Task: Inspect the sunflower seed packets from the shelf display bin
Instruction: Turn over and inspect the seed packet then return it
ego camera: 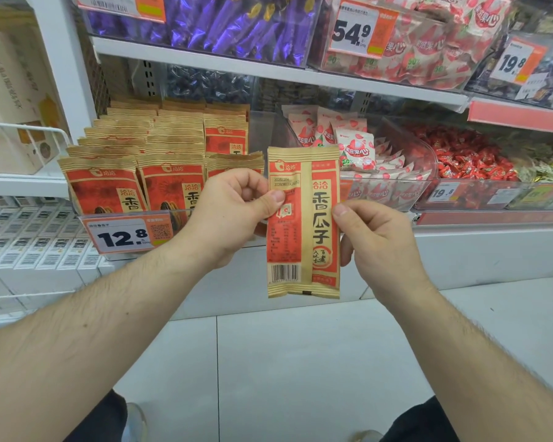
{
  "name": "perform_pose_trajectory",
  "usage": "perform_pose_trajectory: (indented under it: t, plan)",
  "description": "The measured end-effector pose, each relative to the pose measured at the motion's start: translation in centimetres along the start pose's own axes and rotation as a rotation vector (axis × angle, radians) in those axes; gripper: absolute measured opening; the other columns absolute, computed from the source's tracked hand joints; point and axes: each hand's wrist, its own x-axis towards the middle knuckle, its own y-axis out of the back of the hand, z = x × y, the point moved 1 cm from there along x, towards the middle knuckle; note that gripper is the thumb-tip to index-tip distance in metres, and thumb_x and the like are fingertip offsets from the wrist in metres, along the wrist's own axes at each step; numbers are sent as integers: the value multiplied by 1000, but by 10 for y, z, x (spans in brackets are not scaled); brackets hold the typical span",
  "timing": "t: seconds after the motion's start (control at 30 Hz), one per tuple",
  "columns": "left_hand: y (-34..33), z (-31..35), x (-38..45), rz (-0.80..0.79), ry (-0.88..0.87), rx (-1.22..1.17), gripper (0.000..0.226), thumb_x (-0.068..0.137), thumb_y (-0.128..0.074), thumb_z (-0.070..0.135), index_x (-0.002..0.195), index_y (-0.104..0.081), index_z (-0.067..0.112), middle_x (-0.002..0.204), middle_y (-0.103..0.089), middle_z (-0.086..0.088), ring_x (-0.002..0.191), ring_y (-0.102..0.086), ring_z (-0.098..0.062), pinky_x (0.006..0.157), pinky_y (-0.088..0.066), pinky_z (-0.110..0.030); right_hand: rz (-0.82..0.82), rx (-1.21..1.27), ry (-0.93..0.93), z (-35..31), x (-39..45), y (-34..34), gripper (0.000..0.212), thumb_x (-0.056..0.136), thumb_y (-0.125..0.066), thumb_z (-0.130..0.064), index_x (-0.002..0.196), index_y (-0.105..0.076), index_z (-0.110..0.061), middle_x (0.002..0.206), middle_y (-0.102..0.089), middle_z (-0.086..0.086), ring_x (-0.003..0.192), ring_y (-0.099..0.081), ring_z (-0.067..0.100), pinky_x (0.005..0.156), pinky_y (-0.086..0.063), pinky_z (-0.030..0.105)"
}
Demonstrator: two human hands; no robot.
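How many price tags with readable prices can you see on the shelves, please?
4: the 12.8 tag on the seed bin, the 54.9 tag top centre, a 19.8 tag upper right, another 19.8 tag lower right. Others are cropped or blurred.

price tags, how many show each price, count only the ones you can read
12.8: 1
54.9: 1
19.8: 2, one on the upper shelf and one on the clear bin below
Total: 4 readable tags; others are cut off or too blurred to read.
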Motion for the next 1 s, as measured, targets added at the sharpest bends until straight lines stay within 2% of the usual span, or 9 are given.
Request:
perform_pose_trajectory:
  t: [0.2,0.47,0.63,0.73,0.83,0.9,1.0]
  plan:
    - [1,6,1,47,74,-126,21,89,-62,-3,73,-53,7,55,-66,4,51,-64,-7,48,-51,-21,-64,51,-55,-3,-3,-2,19,100,-52,-11,95,-70,-8,65,-72,-9,48,-62,2,47,-47,17]
    - [5,9,4,74,184,-181,19,92,-63,4,76,-53,8,59,-69,1,52,-66,-11,42,-49,-21,-179,93,-46,-5,-3,-2,21,99,-51,-6,104,-67,-17,71,-74,-9,53,-66,3,49,-48,17]
    - [6,10,6,112,208,-186,19,92,-63,5,75,-55,8,62,-70,-1,54,-67,-12,43,-50,-22,-227,91,-15,-2,-4,-1,32,97,-53,-5,115,-63,-29,86,-77,9,64,-69,11,52,-54,25]
    - [7,12,7,146,226,-186,18,92,-64,7,76,-57,9,64,-71,-2,56,-68,-13,45,-51,-23,-244,103,-30,0,-4,-1,41,96,-53,0,133,-56,-16,83,-77,7,62,-67,13,52,-55,27]
    - [6,12,6,152,225,-122,12,95,-62,13,85,-61,7,70,-73,-2,63,-70,-13,55,-55,-28,-209,184,-69,1,-4,-2,49,95,-53,3,143,-47,-9,76,-76,6,56,-67,17,54,-56,28]
    - [4,12,4,135,195,-2,17,99,-58,20,94,-65,6,75,-74,0,68,-70,-12,63,-58,-33,-152,252,-115,1,-3,-3,58,94,-55,2,148,-39,-11,74,-75,8,53,-67,21,55,-55,26]
    - [-4,18,-3,-41,247,-2,15,99,-56,21,106,-65,12,87,-76,-3,77,-73,-20,63,-61,-37,-82,326,-134,-1,-1,-3,62,94,-56,2,149,-38,-20,77,-76,5,54,-68,19,51,-53,22]
